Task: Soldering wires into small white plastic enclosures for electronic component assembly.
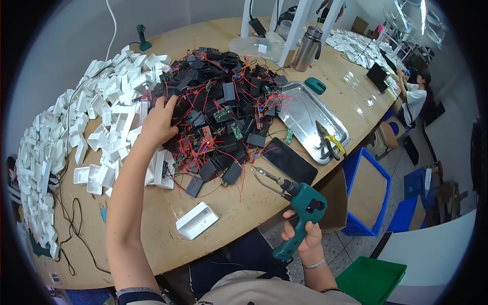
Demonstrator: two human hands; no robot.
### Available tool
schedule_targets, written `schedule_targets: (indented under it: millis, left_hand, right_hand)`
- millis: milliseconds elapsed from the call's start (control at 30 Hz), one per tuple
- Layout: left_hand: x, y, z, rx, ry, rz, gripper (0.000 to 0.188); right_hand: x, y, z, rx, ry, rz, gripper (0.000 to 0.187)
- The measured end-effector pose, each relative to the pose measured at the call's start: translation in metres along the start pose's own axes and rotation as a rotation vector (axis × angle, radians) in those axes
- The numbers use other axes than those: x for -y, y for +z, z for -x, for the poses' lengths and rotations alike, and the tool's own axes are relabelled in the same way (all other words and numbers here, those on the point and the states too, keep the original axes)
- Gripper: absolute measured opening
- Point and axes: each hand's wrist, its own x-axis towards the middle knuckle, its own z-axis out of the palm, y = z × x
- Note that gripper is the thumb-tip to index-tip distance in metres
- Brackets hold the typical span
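My right hand point(305, 236), at the front edge of the table, is wrapped round the handle of a green soldering gun point(308, 205). Its metal tip and thin curved feed tube point up and left toward the pile. My left arm stretches across the table, and my left hand point(160, 123) is at the left side of a heap of black boxes with red wires and small circuit boards point(223, 109). Its fingers are extended and apart, and their tips touch the heap's edge. A single white plastic housing point(197, 220) lies near me, its hollow side up.
Many white housings point(109, 119) are piled on the left. Right of the heap are a black phone point(290, 161), a metal tray point(305, 114) with yellow-handled pliers point(330, 142), and a steel flask point(308, 48). Blue bins point(373, 229) stand beyond the table edge; another person sits far right.
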Motion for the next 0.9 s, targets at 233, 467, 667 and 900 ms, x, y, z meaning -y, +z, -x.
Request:
schedule_targets:
  millis: [233,467,667,900]
  left_hand:
    - [0.013,0.003,-0.008,-0.146,0.002,-0.082,0.119]
    - [-0.015,-0.002,-0.010,0.014,-0.032,-0.178,0.115]
    - [-0.005,-0.003,0.000,-0.085,0.052,-0.065,0.094]
    - [0.005,-0.047,-0.023,-0.046,0.095,0.551,0.057]
  right_hand:
    - [-0.003,-0.002,-0.003,-0.023,0.026,-0.002,0.066]
    - [-0.005,-0.005,-0.001,-0.067,0.017,-0.009,0.066]
    - [-0.006,-0.005,-0.004,-0.078,0.073,0.035,0.067]
    - [-0.001,-0.008,0.002,-0.104,0.030,0.094,0.066]
